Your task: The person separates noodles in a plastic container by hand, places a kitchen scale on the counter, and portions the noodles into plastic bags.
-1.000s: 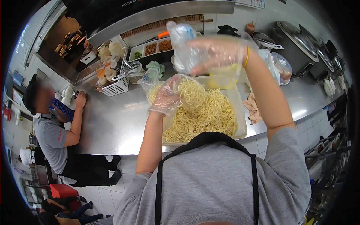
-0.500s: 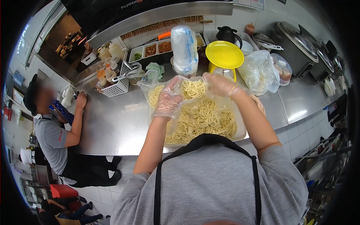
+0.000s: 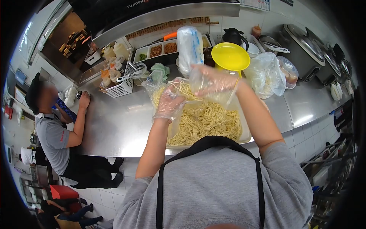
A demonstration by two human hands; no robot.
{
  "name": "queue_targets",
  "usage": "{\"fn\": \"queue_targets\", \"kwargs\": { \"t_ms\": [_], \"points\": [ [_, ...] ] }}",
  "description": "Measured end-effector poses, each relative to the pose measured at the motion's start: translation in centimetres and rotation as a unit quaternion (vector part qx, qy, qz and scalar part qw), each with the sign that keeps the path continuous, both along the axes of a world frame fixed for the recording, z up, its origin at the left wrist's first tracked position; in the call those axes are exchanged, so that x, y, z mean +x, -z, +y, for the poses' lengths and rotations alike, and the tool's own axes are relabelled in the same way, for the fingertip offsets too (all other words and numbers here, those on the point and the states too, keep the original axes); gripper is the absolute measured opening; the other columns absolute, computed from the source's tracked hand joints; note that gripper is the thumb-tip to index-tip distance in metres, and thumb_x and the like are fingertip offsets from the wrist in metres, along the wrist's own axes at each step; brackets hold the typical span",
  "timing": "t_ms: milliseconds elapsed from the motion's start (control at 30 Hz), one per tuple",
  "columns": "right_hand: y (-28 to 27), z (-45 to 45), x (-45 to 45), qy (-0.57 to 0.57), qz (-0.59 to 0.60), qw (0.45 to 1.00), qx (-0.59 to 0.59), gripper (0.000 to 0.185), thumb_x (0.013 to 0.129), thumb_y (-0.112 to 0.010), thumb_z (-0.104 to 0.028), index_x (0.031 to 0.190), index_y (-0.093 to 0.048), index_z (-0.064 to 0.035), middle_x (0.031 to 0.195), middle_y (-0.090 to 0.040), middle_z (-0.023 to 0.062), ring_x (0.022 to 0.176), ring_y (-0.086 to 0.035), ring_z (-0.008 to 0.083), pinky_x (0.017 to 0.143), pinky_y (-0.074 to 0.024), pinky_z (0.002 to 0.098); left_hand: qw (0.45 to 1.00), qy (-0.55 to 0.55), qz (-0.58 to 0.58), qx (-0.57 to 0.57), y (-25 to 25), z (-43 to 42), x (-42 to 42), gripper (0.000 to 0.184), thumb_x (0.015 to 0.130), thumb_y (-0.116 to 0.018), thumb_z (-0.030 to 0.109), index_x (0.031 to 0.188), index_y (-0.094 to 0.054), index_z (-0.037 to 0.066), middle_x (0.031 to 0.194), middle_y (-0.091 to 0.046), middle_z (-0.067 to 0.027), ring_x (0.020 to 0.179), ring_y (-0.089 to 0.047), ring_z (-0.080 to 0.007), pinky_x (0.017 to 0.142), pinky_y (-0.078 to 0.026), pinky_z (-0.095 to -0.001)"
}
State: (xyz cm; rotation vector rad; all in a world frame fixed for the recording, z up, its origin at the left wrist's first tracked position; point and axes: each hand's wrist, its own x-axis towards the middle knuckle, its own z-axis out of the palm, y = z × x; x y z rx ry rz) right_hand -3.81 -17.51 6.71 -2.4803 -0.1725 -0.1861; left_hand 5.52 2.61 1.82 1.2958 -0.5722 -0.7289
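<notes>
My left hand (image 3: 170, 104), in a clear plastic glove, is closed on the edge of a clear plastic bag of noodles (image 3: 184, 90). My right hand (image 3: 219, 81), gloved too and blurred, is raised beside the bag's right side. Its fingers point left and look spread, with loose clear plastic around them. Below both hands, a pile of yellow noodles (image 3: 211, 124) fills a pale rectangular tray (image 3: 246, 135). More bagged noodles (image 3: 156, 94) show left of my left hand.
Behind my hands are a yellow-topped scale (image 3: 230, 56), a wrapped plastic stack (image 3: 190, 47) and topping containers (image 3: 155, 50). A white basket of bottles (image 3: 121, 90) stands left, a knotted bag (image 3: 267, 74) right. A co-worker (image 3: 53, 129) stands at the counter's left end.
My right hand has come off the bag's top edge and moved slightly left and up, its fingers opening. My left hand stays on the bag. The bag's mouth has shifted and narrowed.
</notes>
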Motion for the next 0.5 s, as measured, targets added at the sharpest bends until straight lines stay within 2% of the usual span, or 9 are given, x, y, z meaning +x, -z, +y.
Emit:
{"fn": "queue_targets", "kwargs": {
  "t_ms": [100,167,200,267,300,333,367,400,500],
  "points": [
    [5.7,1.4,-1.0,0.024,-0.049,0.998,-0.015,0.087,0.07,-0.076,-0.034,0.134,-0.027,-0.0024,0.133,-0.039,0.0226,0.124,-0.039,0.0315,0.104,-0.0327,0.0385,0.999,-0.022,-0.011,-0.024,0.6,-1.2,-0.5,0.065,0.07,-0.059,-0.002,0.132,-0.04,0.004,0.107,-0.057,-0.0059,0.079,-0.057,-0.0129,0.065,-0.047,-0.0254],
    [6.9,2.2,-1.5,0.097,0.071,0.992,0.037,0.08,0.072,-0.072,-0.029,0.133,-0.029,-0.0001,0.125,-0.047,0.0236,0.119,-0.044,0.0319,0.1,-0.0358,0.0377,0.997,-0.044,-0.02,-0.063,1.6,-2.6,-1.6,0.067,0.069,-0.058,-0.003,0.133,-0.038,0.003,0.11,-0.056,-0.0085,0.079,-0.059,-0.0158,0.066,-0.048,-0.0278],
    [7.7,2.0,-1.3,0.098,0.071,0.992,0.038,0.08,0.072,-0.072,-0.029,0.133,-0.029,-0.0001,0.125,-0.047,0.0236,0.119,-0.044,0.0319,0.1,-0.0358,0.0377,0.938,-0.082,-0.337,0.01,2.1,-3.2,-2.0,0.059,0.074,-0.053,-0.002,0.131,-0.038,0.004,0.108,-0.057,-0.014,0.077,-0.061,-0.0222,0.066,-0.049,-0.0333],
    [9.0,1.3,-1.1,0.093,0.083,0.992,0.004,0.051,0.078,-0.063,-0.019,0.121,-0.044,0.0004,0.107,-0.058,0.0201,0.108,-0.052,0.0307,0.094,-0.0392,0.0369,0.775,-0.108,-0.617,0.081,2.8,-4.2,-2.9,0.051,0.08,-0.048,-0.001,0.13,-0.039,0.004,0.105,-0.059,-0.0195,0.075,-0.062,-0.0286,0.066,-0.05,-0.0387],
    [8.1,0.8,-1.4,0.096,0.084,0.992,0.005,0.051,0.078,-0.063,-0.019,0.121,-0.044,0.0004,0.107,-0.058,0.0201,0.108,-0.052,0.0307,0.094,-0.0392,0.0369,0.77,-0.042,-0.596,0.224,3.0,-4.7,-3.5,0.046,0.082,-0.045,0.002,0.128,-0.04,0.003,0.11,-0.055,-0.0226,0.077,-0.062,-0.0314,0.067,-0.05,-0.0412],
    [6.7,-0.2,-1.7,0.142,0.07,0.987,0.01,0.036,0.08,-0.059,-0.016,0.112,-0.049,-0.0011,0.101,-0.06,0.0174,0.102,-0.055,0.0295,0.092,-0.0408,0.037,0.744,0.027,-0.561,0.361,3.1,-5.0,-3.9,0.041,0.085,-0.043,0.005,0.126,-0.041,0.003,0.114,-0.052,-0.0258,0.079,-0.061,-0.0341,0.069,-0.049,-0.0436],
    [5.6,-1.5,-1.6,0.189,0.055,0.98,0.015,0.023,0.082,-0.055,-0.013,0.103,-0.055,-0.0025,0.094,-0.062,0.0147,0.097,-0.057,0.0283,0.089,-0.0424,0.0371,0.744,0.03,-0.562,0.359,3.4,-5.0,-3.8,0.041,0.085,-0.043,0.005,0.126,-0.041,0.003,0.114,-0.052,-0.0258,0.079,-0.061,-0.0341,0.069,-0.049,-0.0436],
    [5.1,-3.1,-1.0,0.133,-0.035,0.973,0.186,0.016,0.084,-0.053,-0.014,0.096,-0.055,-0.0047,0.096,-0.061,0.0142,0.094,-0.057,0.0274,0.088,-0.0429,0.0376,0.724,0.019,-0.599,0.342,4.0,-4.8,-3.4,0.04,0.087,-0.041,0.007,0.127,-0.04,0.003,0.116,-0.051,-0.0251,0.08,-0.062,-0.0333,0.068,-0.049,-0.0439],
    [3.2,-4.0,-2.2,0.104,-0.131,0.957,0.237,0.018,0.086,-0.055,-0.025,0.093,-0.057,-0.0093,0.096,-0.062,0.0127,0.093,-0.057,0.0288,0.096,-0.0358,0.0425,0.708,0.038,-0.604,0.364,4.8,-4.7,-2.5,0.04,0.091,-0.039,0.015,0.13,-0.036,0.004,0.119,-0.049,-0.0253,0.079,-0.062,-0.0349,0.067,-0.05,-0.0433]
  ]
}}
